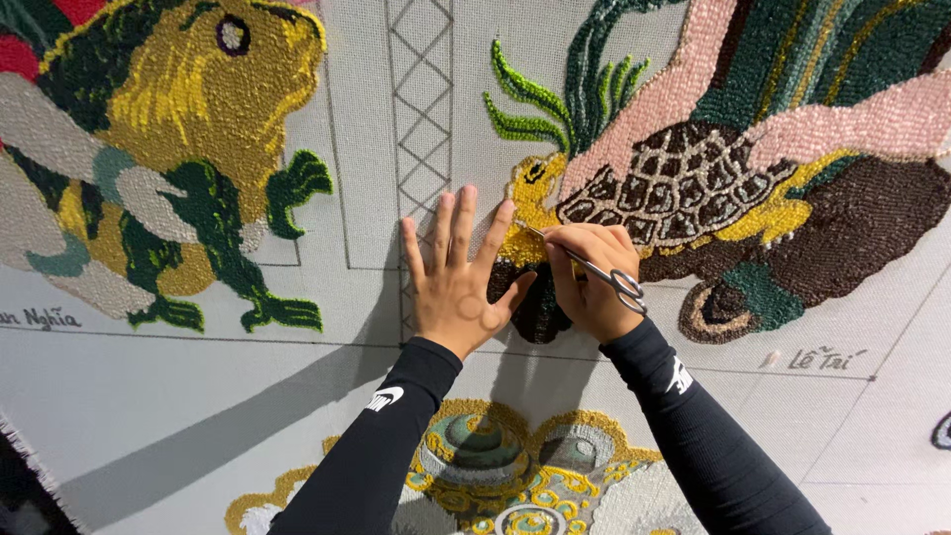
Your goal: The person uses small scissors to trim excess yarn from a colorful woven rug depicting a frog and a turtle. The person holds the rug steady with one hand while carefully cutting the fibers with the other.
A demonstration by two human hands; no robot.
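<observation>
Tufted pale grey wall rug (634, 396) fills the view, its yarn pictures raised off the backing. At upper left sits a yellow and green tufted frog (188, 129); at upper right, a brown and cream tufted turtle (684, 188) with a yellow head. The left hand (458, 277) lies flat on the rug, its 5 fingers spread, gripping nothing, just beside the turtle's head. The right hand (589, 277) is closed around small silver metal scissors (594, 269), whose blades point left at the yellow yarn of the turtle's neck; whether they are parted cannot be told.
</observation>
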